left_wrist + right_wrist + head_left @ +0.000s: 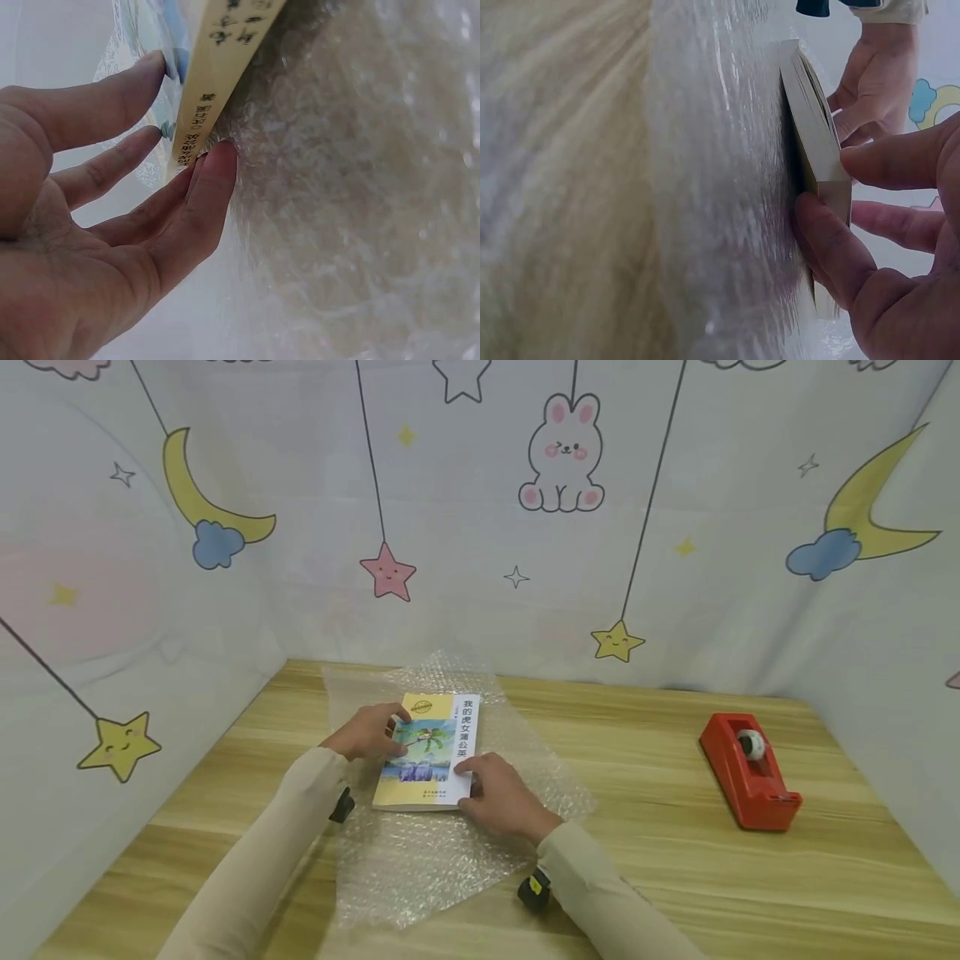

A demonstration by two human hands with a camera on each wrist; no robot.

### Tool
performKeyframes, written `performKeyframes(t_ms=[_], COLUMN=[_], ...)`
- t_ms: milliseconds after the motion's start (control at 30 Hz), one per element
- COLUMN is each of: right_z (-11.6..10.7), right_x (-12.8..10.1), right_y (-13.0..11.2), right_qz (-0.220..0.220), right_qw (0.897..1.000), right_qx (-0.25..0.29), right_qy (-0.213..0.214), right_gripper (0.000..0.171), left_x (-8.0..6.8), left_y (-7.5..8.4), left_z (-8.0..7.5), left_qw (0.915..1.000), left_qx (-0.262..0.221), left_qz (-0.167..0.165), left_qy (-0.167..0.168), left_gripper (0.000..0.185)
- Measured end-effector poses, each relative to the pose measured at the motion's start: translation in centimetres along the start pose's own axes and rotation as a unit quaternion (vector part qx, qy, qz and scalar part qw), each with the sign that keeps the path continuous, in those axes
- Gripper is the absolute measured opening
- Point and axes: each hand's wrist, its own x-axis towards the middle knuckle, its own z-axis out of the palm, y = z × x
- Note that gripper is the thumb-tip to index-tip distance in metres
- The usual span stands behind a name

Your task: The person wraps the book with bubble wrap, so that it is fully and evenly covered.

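A thin paperback book with a yellow-and-white cover and a palm-tree picture lies flat on a clear sheet of bubble wrap, which is spread on the light wooden desk. The book sits toward the far half of the sheet, with more wrap showing on its near side.

The left hand holds the book's left long edge near the far corner: in the left wrist view its fingers curl against the spine while the thumb lies over the cover. The right hand grips the book's near right corner; the right wrist view shows the thumb against the page edge and a finger on top of the cover, pinching the book. The two hands are apart, one on each side of the book, and both arms wear beige sleeves.

Well to the right of the book, off the bubble wrap, a red plastic tape dispenser stands on the desk. Behind the book rises a pale fabric backdrop printed with moons, stars and a rabbit.
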Motion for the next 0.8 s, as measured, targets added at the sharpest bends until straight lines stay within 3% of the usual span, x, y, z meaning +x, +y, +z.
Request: performKeyframes(t_ms=[367, 567, 800], right_z=[0.1, -0.2, -0.3], right_x=[-0.1, -0.1, -0.3], right_y=[-0.5, -0.9, -1.1], right_qz=[0.004, 0.003, 0.004], right_qw=[0.999, 0.997, 0.996], right_qx=[-0.032, -0.079, -0.084], right_qy=[0.006, -0.011, -0.028], right_gripper=[0.044, 0.049, 0.054], left_x=[-0.5, -0.7, -0.5], left_y=[0.0, 0.0, -0.2], left_z=[0.0, 0.0, 0.1], left_qw=[0.9999, 0.9997, 0.9994], left_qx=[-0.011, -0.018, -0.021], left_qz=[-0.003, -0.002, -0.006], left_qy=[0.012, 0.015, 0.025], left_gripper=[0.046, 0.047, 0.047])
